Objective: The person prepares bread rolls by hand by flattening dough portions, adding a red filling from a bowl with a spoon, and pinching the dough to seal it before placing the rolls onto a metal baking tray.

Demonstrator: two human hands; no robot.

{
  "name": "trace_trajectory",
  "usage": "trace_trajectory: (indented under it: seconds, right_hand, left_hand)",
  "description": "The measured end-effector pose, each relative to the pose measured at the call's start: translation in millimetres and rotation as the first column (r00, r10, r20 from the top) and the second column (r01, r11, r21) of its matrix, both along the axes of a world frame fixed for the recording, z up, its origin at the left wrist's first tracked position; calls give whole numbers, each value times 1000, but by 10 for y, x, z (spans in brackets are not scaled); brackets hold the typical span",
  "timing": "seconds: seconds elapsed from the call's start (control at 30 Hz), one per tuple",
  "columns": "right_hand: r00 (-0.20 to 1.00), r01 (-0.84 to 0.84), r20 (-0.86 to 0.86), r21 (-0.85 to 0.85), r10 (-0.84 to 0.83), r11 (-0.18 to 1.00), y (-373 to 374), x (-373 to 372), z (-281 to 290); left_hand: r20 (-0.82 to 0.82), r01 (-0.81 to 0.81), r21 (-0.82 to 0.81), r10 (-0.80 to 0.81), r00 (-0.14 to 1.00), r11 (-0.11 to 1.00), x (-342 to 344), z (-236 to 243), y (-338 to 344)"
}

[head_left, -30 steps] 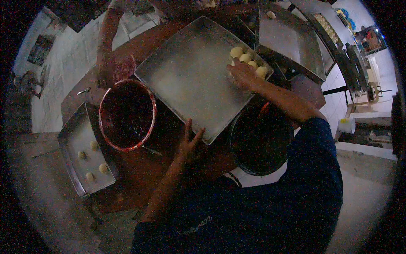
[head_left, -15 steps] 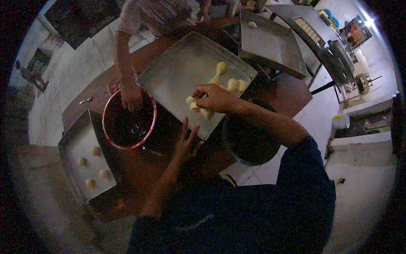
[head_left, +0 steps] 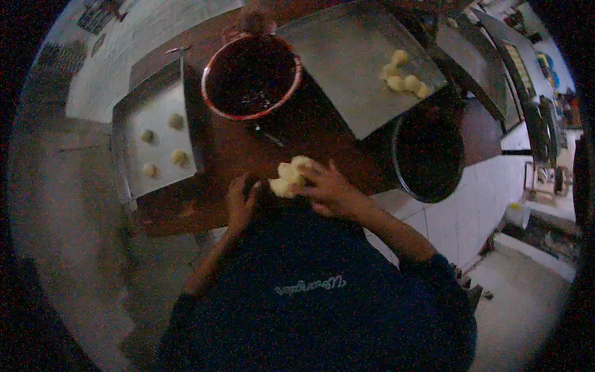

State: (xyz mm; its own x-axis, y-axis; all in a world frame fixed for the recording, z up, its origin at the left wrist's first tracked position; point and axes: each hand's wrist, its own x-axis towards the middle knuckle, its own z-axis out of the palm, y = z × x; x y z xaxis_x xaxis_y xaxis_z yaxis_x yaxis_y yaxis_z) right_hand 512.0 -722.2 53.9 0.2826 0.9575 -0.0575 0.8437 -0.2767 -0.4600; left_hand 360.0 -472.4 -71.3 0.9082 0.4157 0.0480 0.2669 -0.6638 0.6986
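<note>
**Fingers point(head_left: 315, 177) of the right hand point(head_left: 334, 193) clamp dough balls point(head_left: 285, 185)**

Head view: they have left the large tray point(head_left: 338, 68) for the near edge of the worktop point(head_left: 223, 136), so handling is now between both hands. The left hand point(head_left: 239, 203) has thumb and fingers apart. The right palm is hidden; the bucket point(head_left: 251, 118) is too dark inside to read.

Smooth matt dough point(head_left: 284, 185) at centre, dull metal tray point(head_left: 344, 68) at one o'clock, glossy-rimmed bucket point(head_left: 246, 118) (wet-looking inside) at eleven
</note>
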Motion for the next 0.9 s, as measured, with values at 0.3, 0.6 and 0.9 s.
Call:
trace_trajectory:
  seconds: [0.3, 0.6, 0.9]
  right_hand:
    - [975, 223, -65, 270, -213, 937, -122, 189, -957]
    - [903, 418, -181, 163, -390, 894, -615, 280, -1212]
    - [867, 497, -135, 196, -479, 845, -463, 212, -539]
  left_hand:
    - [-134, 143, 188, -119, 984, 972, 290, 86, -696]
    - [116, -314, 271, 294, 949, 910, -834, -158, 302]
    - [265, -318, 175, 267, 927, 932, -226, 679, -507]
